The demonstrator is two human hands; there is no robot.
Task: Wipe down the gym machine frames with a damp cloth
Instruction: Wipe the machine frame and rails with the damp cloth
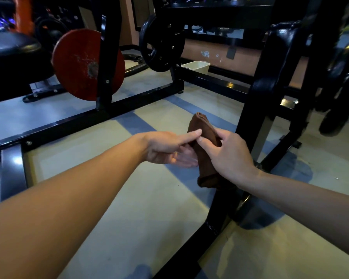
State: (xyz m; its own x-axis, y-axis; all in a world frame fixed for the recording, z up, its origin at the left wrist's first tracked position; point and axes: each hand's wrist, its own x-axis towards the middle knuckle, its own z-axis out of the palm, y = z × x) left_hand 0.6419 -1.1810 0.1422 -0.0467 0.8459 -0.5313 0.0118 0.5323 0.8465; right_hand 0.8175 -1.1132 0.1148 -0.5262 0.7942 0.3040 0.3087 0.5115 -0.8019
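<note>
Head cam, low to the ground in a dim gym. The floor (pixel 153 202) is pale yellowish with grey-blue stripes and shines a bit under the lights. Black machine frame (pixel 258 109) stands right in front, its base rails running across the floor. A red weight plate (pixel 77 63) and a black weight plate (pixel 161 43) hang further back, with a white bin (pixel 196 67) by the wall. The brown cloth (pixel 205 150) is folded up in mid-air just beside the frame post, left hand (pixel 167 149) and right hand (pixel 228 156) both pinching it.
</note>
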